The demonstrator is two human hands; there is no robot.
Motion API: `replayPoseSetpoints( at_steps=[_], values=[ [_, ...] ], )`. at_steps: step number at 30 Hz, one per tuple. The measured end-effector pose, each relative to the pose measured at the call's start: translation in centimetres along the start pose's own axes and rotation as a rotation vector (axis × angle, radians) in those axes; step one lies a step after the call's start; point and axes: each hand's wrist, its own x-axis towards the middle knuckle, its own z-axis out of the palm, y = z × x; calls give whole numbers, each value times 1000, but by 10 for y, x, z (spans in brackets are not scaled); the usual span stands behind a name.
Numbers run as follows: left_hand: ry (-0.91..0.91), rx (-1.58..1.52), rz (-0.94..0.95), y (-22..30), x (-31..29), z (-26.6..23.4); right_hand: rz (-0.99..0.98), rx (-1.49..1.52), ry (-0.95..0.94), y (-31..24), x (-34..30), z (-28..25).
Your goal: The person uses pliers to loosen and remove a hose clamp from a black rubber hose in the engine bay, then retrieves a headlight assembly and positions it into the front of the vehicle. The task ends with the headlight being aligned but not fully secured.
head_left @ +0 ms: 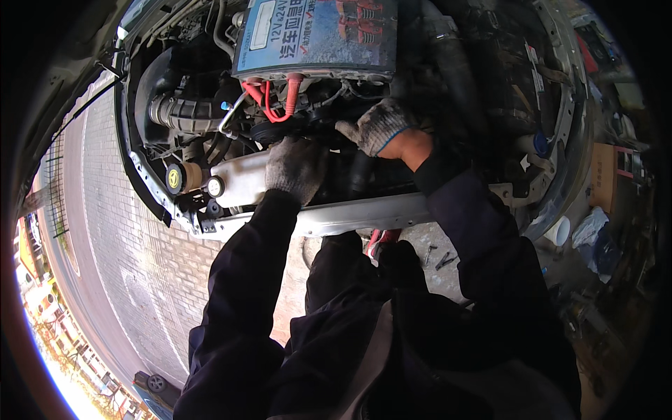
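Note:
My left hand (296, 170), in a grey knit work glove, reaches down into a car's engine bay beside a white plastic fluid tank (245, 178) with a black cap. Its fingertips are hidden behind the tank. To the right, my right hand (381, 131), in a matching glove with a blue cuff edge, is over the dark middle of the bay. Its thumb points left and the other fingers curl down, with whatever they grip out of sight. Just beyond both hands rests a blue jump starter box (315, 42) with red cables (290, 101). A black pulley (269, 131) shows near my left hand.
The silver front crossmember (364, 213) runs between my body and the engine. A ribbed air hose (185, 113) and a yellow-marked reservoir cap (175, 178) lie at left. Pliers-like tools (445, 261) are on the ground. A cardboard box (603, 178) and clutter stand at right.

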Motion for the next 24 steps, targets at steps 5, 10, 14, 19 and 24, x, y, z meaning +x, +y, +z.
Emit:
replayPoseSetpoints(
  at_steps=[5, 10, 14, 19, 24],
  values=[
    [-58, 41, -34, 0, -3, 7, 103, 113, 16, -13, -3, -4],
    [-3, 40, 12, 3, -1, 1, -38, 242, 269, -23, -32, -23],
    [48, -197, -81, 27, 1, -16, 6, 509, 885, -28, -102, -35],
    [-67, -448, -138, 96, -1, -8, 490, 284, 952, 28, -238, -33],
    [-20, -268, -308, 116, -5, 23, 833, -407, 838, 116, -356, 26]
  ],
)
